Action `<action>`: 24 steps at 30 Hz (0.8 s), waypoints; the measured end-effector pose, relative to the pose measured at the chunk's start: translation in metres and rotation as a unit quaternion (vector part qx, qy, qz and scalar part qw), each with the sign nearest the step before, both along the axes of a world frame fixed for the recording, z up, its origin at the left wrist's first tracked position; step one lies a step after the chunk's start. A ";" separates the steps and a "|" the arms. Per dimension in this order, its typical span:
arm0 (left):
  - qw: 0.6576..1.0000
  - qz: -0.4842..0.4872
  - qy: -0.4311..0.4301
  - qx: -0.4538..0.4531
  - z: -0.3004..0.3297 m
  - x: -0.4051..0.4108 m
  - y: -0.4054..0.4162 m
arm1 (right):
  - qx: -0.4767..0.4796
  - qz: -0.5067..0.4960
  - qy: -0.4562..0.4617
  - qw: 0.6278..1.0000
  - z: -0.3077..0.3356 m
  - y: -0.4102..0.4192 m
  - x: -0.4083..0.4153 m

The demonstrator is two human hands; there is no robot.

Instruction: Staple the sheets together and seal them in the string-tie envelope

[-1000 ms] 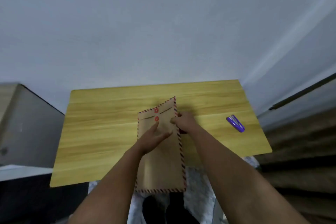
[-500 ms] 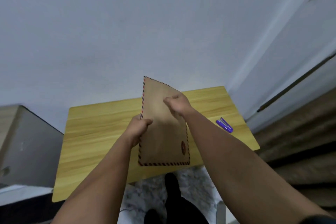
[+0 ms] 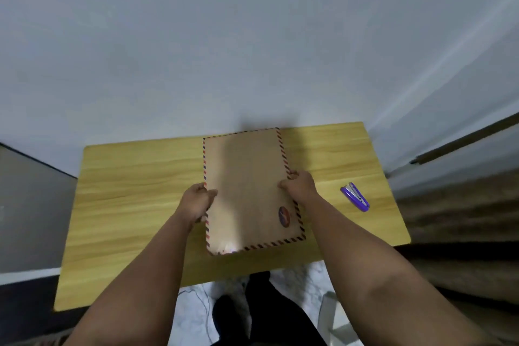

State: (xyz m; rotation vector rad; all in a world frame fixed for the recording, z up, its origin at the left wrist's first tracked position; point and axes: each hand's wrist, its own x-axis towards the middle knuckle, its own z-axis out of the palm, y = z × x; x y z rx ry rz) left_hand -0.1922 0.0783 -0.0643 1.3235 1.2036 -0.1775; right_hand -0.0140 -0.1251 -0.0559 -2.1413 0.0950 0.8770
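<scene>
Flipping done: you now pinch the envelope (image 3: 247, 191) plain face up over the table's (image 3: 134, 194) middle, left hand (image 3: 196, 202) and right hand (image 3: 299, 187) clamped on its side edges; string tie hidden, sealing apparently finished, stapler (image 3: 354, 196) near the right edge.

The envelope (image 3: 247, 191) shows only its plain side, so its string tie is hidden, and it is blurred by motion. The fingers of the left hand (image 3: 196, 201) and the right hand (image 3: 299, 185) go behind it. The round sticker (image 3: 284, 216) is too blurred to read.
</scene>
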 end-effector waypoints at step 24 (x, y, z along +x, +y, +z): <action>0.945 -0.233 0.108 0.202 -0.026 -0.074 -0.049 | 0.113 -0.032 -0.071 0.991 0.029 0.006 -0.018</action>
